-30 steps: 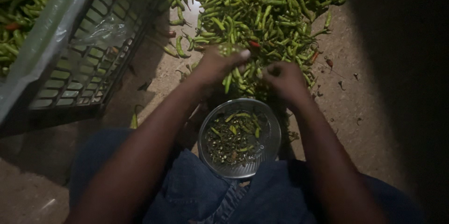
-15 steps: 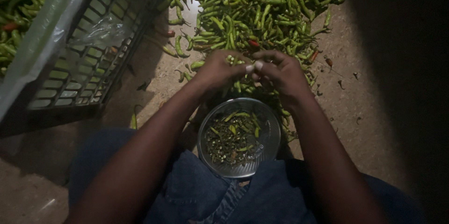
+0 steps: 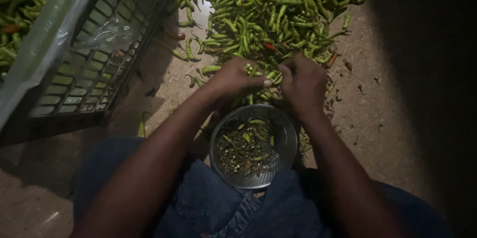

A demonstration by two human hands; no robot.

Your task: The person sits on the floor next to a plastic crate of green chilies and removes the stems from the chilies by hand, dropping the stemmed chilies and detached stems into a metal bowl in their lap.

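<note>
Green chilli peppers, slim and curved with thin stems, lie in a broad heap point(image 3: 268, 14) on the pale, speckled stone floor point(image 3: 377, 119), with one or two small red ones among them. At the near edge of that heap the left hand point(image 3: 233, 78) and the right hand point(image 3: 304, 81) meet, both curled with fingertips drawn together, pinching a single green chilli point(image 3: 272, 76) between them; the left thumb and forefinger grip one end, the right hand's fingers close over the other. Just below the hands sits a round shiny metal bowl point(image 3: 285, 133), resting between the person's knees in blue denim trousers point(image 3: 203, 203), and holding a dark litter of small stems and green scraps. To the left stands a dark plastic lattice crate point(image 3: 94, 79), lined with clear plastic sheeting point(image 3: 49, 34) and holding more green chillies.
</note>
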